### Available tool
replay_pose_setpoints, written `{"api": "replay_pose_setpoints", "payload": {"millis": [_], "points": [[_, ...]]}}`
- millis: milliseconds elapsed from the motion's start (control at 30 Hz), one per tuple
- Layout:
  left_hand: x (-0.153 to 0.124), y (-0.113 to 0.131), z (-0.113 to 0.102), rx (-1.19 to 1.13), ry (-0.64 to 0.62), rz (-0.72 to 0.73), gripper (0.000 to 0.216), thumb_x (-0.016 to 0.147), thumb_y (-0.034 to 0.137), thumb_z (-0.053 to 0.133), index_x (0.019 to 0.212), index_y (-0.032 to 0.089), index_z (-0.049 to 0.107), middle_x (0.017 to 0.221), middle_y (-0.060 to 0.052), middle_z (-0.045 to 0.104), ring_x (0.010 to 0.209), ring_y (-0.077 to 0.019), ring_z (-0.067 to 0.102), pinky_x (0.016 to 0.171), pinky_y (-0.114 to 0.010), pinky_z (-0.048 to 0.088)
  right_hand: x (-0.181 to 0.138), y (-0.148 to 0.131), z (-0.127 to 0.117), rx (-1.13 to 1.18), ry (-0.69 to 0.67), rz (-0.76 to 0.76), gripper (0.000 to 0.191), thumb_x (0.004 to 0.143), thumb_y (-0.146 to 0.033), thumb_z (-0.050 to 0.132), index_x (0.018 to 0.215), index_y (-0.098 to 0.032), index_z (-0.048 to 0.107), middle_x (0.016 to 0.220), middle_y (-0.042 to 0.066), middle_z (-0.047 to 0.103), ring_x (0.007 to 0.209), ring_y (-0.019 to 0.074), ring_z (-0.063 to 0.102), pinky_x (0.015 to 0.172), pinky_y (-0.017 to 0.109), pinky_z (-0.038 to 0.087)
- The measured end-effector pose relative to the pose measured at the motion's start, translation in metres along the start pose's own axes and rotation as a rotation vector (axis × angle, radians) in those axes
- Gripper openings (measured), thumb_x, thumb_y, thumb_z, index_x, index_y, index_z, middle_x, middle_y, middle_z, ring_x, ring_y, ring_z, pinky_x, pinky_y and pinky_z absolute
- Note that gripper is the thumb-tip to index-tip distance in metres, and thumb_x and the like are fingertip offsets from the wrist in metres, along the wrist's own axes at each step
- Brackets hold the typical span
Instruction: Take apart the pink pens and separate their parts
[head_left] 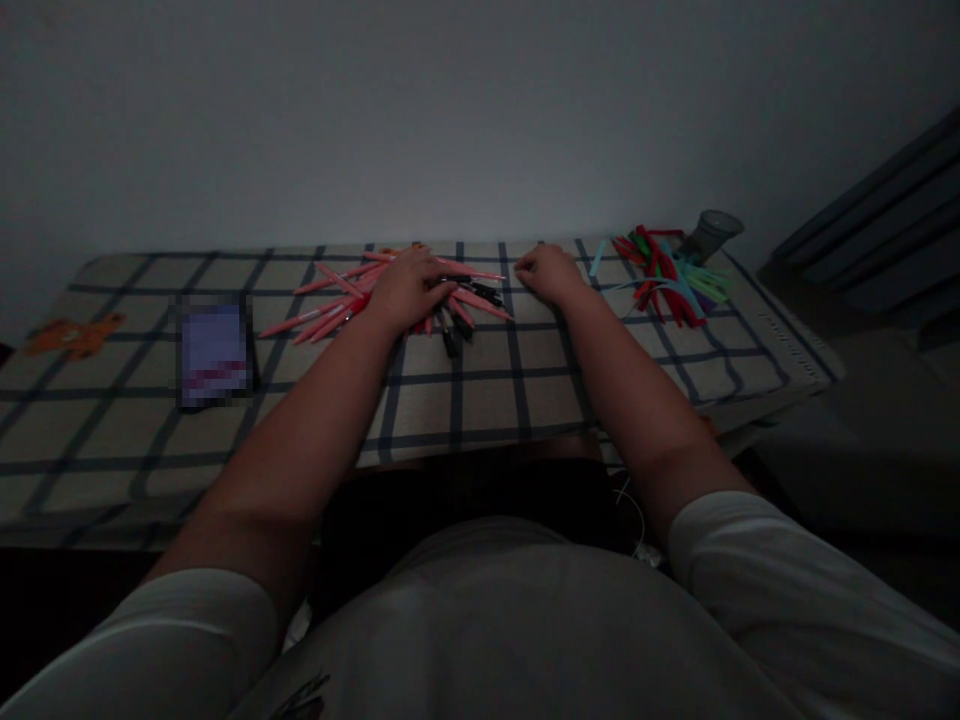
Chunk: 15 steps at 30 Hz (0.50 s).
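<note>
My left hand (409,288) rests over a loose pile of slim pink pens (311,318) on the cloth. Its thumb and fingers come together around a black pen (466,283) that pokes out to the right. More dark-ended pens (450,340) stick out of the pile below the fingers, and the palm hides the pile's middle. To the right, apart from the pile, my right hand (551,272) sits on the cloth with its fingers curled closed. Whether anything small is pinched in it is hidden.
A checked cloth (487,400) covers the table against a pale wall. Colourful strips (667,290) lie at the right beside a tipped clear cup (712,235). On the left are a blurred purple rectangular item (216,352) and an orange figure (75,336).
</note>
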<state>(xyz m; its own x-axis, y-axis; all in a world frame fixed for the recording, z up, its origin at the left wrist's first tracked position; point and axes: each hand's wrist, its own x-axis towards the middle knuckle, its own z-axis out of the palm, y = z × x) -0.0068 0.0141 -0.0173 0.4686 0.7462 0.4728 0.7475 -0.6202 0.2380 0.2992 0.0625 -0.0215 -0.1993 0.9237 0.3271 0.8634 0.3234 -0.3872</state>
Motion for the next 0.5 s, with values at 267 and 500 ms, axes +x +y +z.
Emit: {"api": "replay_pose_setpoints", "payload": {"millis": [267, 500], "points": [[0.000, -0.002, 0.001, 0.003, 0.008, -0.009, 0.037, 0.104, 0.041, 0.064, 0.132, 0.026, 0.083, 0.125, -0.011, 0.079, 0.131, -0.0328, 0.066, 0.121, -0.054, 0.048, -0.015, -0.044, -0.012, 0.451, -0.095, -0.062, 0.026, 0.087, -0.034, 0.082, 0.108, -0.019, 0.087, 0.104, 0.013, 0.085, 0.102, 0.0289, 0.076, 0.096, 0.045, 0.061], [0.000, 0.000, 0.000, 0.030, 0.010, 0.005, 0.038, 0.103, 0.041, 0.064, 0.135, 0.028, 0.081, 0.124, -0.011, 0.078, 0.132, -0.0338, 0.066, 0.121, -0.054, 0.048, -0.028, -0.073, -0.020, 0.550, -0.174, -0.081, 0.029, 0.083, -0.040, 0.086, 0.100, -0.018, 0.088, 0.100, 0.013, 0.085, 0.101, 0.0283, 0.075, 0.095, 0.044, 0.062]]}}
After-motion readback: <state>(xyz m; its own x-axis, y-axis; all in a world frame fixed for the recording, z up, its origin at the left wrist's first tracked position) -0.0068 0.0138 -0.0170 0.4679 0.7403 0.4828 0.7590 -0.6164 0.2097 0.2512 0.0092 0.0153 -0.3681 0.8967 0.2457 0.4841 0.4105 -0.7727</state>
